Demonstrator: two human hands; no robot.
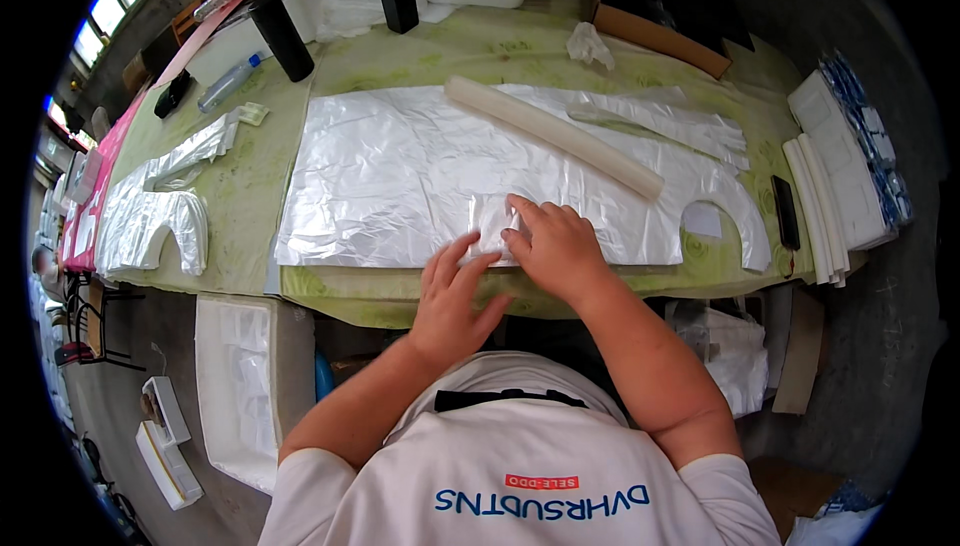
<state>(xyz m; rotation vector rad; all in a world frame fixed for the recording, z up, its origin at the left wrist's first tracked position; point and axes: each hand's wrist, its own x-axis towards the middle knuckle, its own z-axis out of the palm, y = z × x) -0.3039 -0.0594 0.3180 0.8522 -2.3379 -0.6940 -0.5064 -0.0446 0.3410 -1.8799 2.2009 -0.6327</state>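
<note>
In the head view, my left grip is slack, fingers spread, just below the centre of the frame; its fingertips reach the near side of a small folded piece of film. My right grip comes in from the other side, index finger and thumb at the film's right edge; whether they pinch it or only press on it, I cannot tell. The film lies mid-frame on a large white plastic sheet, close to the sheet's lower edge, probably so both hands reach it without stretching. The sheet is spread flat over the green-covered worktop, which likely keeps it smooth under my fingers. A pale tube lies slantwise across it, right of upper centre; its weight may help hold the sheet down. A dark phone at the right and a black tumbler at the upper left sit beyond the sheet, presumably out of my arms' way.
</note>
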